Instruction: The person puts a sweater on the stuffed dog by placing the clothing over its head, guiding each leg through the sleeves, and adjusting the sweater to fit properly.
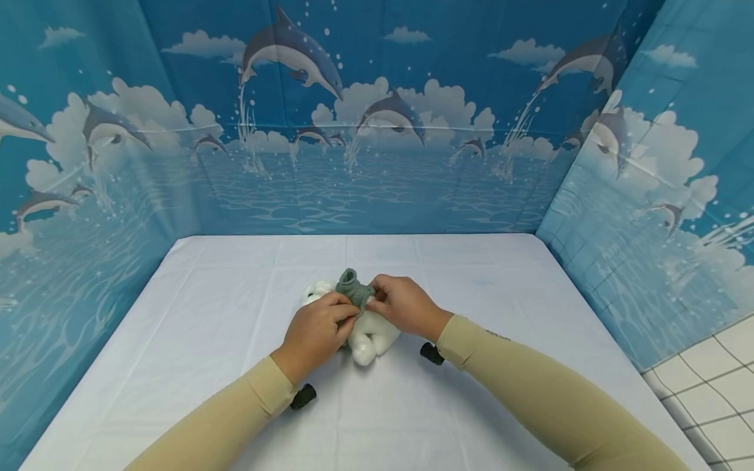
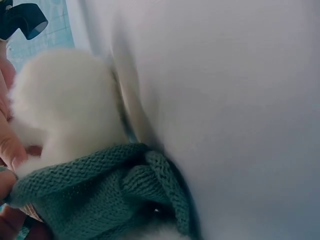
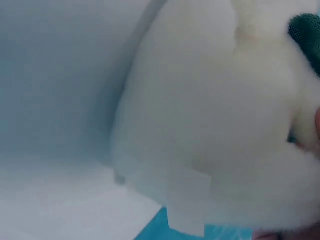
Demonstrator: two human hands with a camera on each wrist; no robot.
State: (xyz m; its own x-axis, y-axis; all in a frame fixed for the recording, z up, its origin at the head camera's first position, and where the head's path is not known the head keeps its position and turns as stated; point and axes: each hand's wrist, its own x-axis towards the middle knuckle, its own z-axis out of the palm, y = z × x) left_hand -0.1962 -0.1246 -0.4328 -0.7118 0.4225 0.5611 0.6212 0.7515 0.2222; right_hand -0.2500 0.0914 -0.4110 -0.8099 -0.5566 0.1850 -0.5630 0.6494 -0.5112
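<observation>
A white plush toy point(image 1: 371, 337) lies on its side on the white-covered table, its head toward the left. A grey-green knitted sweater point(image 1: 351, 288) is partly around its upper body, with one tubular sleeve sticking up. My left hand point(image 1: 318, 327) pinches the sweater's lower edge beside the toy's head. On the other side, my right hand point(image 1: 406, 306) grips the sweater's edge near a bit of white fur. The left wrist view has the ribbed knit point(image 2: 85, 195) stretched across the fur. In the right wrist view a white tag point(image 3: 189, 200) hangs from the plush body.
The white tablecloth point(image 1: 483, 281) spreads around the toy. Blue dolphin-print curtains point(image 1: 377, 183) enclose the back and sides. Black wrist-worn pieces show under both sleeves. White tiles point(image 1: 713, 386) lie at the lower right.
</observation>
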